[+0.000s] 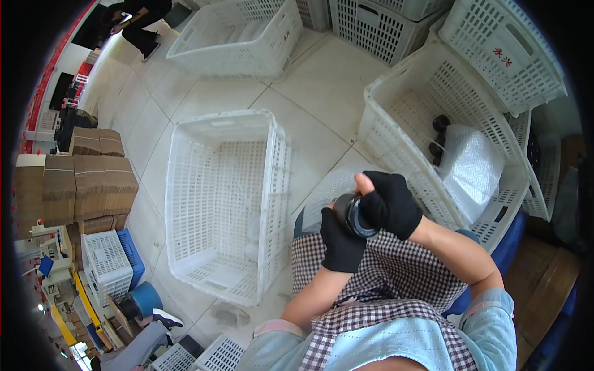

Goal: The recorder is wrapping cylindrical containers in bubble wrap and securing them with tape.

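Observation:
Both my hands wear black fingerless gloves and meet above my lap. Between them is a dark cylindrical part [357,215] with a glossy rim; what exactly it is, I cannot tell. My left hand [342,243] grips its near left side, while my right hand [392,204] closes over its right side with the thumb raised. A sheet of clear bubble wrap [325,192] lies just beyond my hands, over my knees. To the right, a white plastic crate [394,120] holds several black round parts [440,124] and a stack of bubble wrap [473,171].
In front of me a white crate [216,185] rests on the tiled floor, with some clear plastic inside. Another crate [236,51] stands farther off. Crates [371,28] are stacked at the back right. Flattened cartons [93,185] pile up at left. Two other people are partly visible.

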`<state>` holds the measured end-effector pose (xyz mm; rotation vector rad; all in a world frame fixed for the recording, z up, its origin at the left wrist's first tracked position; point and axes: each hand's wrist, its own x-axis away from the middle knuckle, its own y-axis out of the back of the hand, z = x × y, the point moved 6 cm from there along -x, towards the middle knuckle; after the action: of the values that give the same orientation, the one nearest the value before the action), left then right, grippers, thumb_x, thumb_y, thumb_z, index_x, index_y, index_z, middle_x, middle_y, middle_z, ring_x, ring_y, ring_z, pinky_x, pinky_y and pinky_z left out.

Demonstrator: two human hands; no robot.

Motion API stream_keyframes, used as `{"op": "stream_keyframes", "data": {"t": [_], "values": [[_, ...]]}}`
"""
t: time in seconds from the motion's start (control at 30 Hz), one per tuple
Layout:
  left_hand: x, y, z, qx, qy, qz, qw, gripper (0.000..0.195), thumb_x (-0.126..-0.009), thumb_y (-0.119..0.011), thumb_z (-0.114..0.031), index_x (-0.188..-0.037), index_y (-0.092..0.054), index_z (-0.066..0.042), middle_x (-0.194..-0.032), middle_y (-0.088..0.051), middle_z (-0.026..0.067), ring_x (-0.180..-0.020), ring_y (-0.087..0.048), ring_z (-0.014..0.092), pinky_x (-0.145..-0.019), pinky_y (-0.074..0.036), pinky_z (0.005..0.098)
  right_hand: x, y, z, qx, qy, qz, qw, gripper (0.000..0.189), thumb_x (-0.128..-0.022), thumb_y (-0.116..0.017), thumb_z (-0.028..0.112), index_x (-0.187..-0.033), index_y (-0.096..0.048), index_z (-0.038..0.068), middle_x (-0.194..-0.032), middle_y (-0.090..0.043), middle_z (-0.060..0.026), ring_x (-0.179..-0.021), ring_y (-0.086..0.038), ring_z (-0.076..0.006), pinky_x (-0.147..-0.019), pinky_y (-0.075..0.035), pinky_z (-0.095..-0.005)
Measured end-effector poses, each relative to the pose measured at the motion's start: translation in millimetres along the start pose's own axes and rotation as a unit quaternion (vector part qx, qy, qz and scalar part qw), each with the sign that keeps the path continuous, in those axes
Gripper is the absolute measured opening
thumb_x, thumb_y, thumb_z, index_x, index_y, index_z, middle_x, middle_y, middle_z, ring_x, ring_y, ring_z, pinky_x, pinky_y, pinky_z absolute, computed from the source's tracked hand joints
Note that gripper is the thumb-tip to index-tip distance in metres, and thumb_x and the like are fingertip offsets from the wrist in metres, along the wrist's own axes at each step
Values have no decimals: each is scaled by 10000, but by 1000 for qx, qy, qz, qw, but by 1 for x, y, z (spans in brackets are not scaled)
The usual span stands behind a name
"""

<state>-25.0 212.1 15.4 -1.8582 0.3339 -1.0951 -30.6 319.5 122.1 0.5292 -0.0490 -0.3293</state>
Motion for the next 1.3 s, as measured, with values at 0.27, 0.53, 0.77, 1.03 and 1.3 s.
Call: {"op": "stream_keyframes", "data": {"t": [0.27,0.53,0.77,1.03,1.3], "values": [[-7,28,-22,-27,30,-20,999,376,-918,-297,-280,-1074,-478,11,-1086,-545,153,-1029,-535,257,-845,-466,354,10,-39,-4,38,-3,211,977,603,-731,-645,462,-1124,-475,37,-950,-589,-171,-896,-591,-295,-824,-449,-348],[56,-6,-203,-567,-383,-121,719,211,-857,-546,-161,-898,-624,30,-803,-628,72,-775,-583,141,-742,-450,271,33,-50,-66,-529,-311,106,782,397,-819,-532,345,-996,-505,-10,-780,-607,-145,-543,-572,-146,-491,-489,-222],[77,-37,-185,-866,-408,9,289,282,-673,-775,-200,-743,-589,0,-579,-526,37,-550,-493,158,-551,-405,313,60,-67,-85,-664,-355,-25,657,402,-827,-519,362,-1033,-519,17,-808,-593,-125,-661,-581,-186,-519,-500,-253],[10,107,-94,-845,-94,38,525,317,-760,-648,-334,-764,-620,-18,-680,-594,154,-641,-568,314,-569,-425,390,76,-79,-67,-600,-260,-33,756,630,-690,-627,462,-1101,-447,19,-936,-567,-112,-780,-591,-189,-714,-506,-293],[36,72,-106,-887,-159,48,431,296,-708,-673,-201,-924,-617,-6,-871,-612,176,-840,-572,334,-753,-456,387,79,-91,-49,-529,-199,6,825,617,-701,-633,364,-1164,-390,37,-1058,-490,-80,-983,-492,-164,-873,-391,-303]]}}
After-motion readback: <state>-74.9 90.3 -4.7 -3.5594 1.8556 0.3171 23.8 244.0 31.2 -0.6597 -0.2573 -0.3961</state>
